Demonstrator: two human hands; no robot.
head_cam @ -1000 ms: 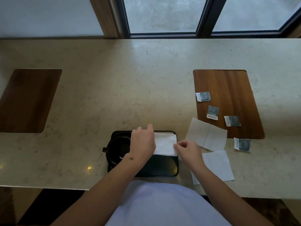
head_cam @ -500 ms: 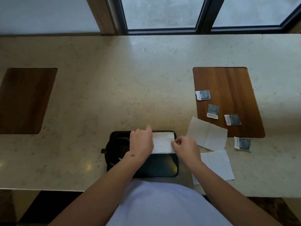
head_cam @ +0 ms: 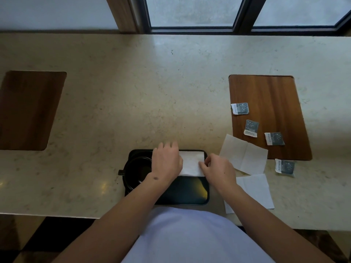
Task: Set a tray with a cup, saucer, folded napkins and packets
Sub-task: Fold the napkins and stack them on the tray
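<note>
A black tray (head_cam: 182,194) lies at the counter's near edge. On its left stands a black cup (head_cam: 137,171) on a saucer, handle pointing left. A folded white napkin (head_cam: 191,164) lies on the tray's far right part. My left hand (head_cam: 166,161) rests flat on the napkin's left side, partly covering the cup. My right hand (head_cam: 218,168) pinches the napkin's right edge with curled fingers. Two unfolded napkins lie right of the tray, one (head_cam: 245,153) farther back and one (head_cam: 256,188) near the edge. Several grey packets (head_cam: 240,108) sit on and beside the right wooden mat.
A wooden mat (head_cam: 266,95) lies at the right of the cream stone counter (head_cam: 152,92), another (head_cam: 26,109) at the left. One packet (head_cam: 284,167) lies off the mat near the front. A window frame runs along the far wall.
My right hand has moved slightly left and inward along the napkin's right edge. The napkin looks narrower and sits squarer on the tray. My left hand has stayed on it.
</note>
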